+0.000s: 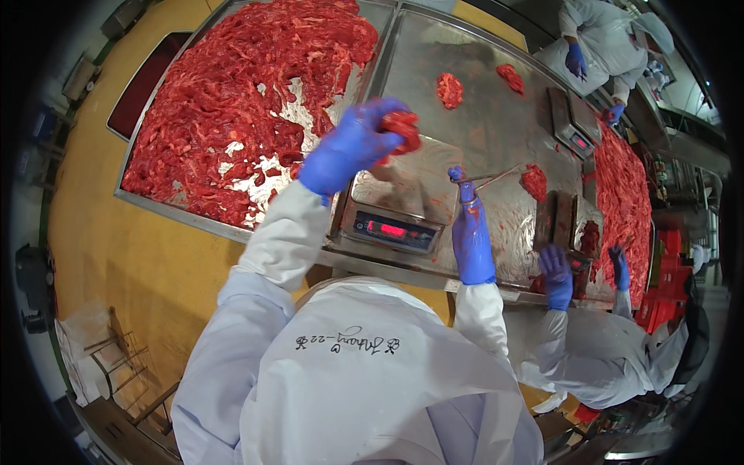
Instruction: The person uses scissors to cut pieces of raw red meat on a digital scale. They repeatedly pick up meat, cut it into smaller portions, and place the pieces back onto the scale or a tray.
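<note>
The left hand (pixel 349 147) in a blue glove was closed around a lump of red meat (pixel 401 128), held just above the silver scale (pixel 395 205). The right hand (pixel 469 232) pinched a thin metal skewer (pixel 496 177) over the steel tabletop (pixel 496 108). The scale's plate was bare, so the weighing was not done yet. A big heap of meat (pixel 248 93) was left on the left tray, and a few small portions (pixel 449 89) lay apart.

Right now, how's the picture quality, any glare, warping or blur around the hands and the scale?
Head view: strong fisheye, the steel table edges bow and the corners go black. Overhead light glares off the wet steel and the scale platter. Left hand with its meat lump is sharp; right hand is too, though its thin metal tool is faint.
</note>
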A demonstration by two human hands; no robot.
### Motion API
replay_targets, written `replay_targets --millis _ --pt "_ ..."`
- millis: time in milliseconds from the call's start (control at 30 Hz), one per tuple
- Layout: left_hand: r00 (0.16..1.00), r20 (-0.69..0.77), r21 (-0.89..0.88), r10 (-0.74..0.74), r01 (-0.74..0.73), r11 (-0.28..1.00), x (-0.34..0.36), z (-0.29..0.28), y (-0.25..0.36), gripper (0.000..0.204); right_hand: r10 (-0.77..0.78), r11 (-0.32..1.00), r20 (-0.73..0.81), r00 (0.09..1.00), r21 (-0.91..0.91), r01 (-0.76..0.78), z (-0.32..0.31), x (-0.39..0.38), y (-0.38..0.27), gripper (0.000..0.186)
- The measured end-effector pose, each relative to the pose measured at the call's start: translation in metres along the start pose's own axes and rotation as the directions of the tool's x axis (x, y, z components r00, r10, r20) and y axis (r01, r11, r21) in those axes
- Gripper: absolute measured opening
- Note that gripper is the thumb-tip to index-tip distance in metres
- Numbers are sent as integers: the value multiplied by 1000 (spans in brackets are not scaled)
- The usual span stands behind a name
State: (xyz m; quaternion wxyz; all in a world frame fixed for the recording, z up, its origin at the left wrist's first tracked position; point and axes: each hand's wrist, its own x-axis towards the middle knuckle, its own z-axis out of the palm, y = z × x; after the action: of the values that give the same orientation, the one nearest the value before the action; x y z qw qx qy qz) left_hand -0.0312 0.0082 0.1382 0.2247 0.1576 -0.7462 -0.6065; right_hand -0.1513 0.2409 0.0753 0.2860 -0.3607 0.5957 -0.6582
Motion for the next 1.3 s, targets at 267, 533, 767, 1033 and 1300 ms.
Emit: replay_targets --millis 267,533,767,1033,1300 --pt "996 -84 288 23 2 958 5 -16 -24 28 60 973 -195 979 -206 -101 -28 -24 -2 48" --pt "973 -6 817 -230 138 560 -26 -41 -169 65 339 939 24 940 56 -340 -28 -16 18 54" --pt "979 103 926 -178 -29 377 -31 -13 -118 36 691 693 405 599 -135 -708 71 31 33 65" --pt "989 141 932 -39 -120 343 -50 -13 -123 27 649 704 357 672 53 -708 86 29 49 48" --pt "864 -493 845 -101 503 182 -67 -149 -133 48 531 729 260 806 345 -592 27 18 11 49"
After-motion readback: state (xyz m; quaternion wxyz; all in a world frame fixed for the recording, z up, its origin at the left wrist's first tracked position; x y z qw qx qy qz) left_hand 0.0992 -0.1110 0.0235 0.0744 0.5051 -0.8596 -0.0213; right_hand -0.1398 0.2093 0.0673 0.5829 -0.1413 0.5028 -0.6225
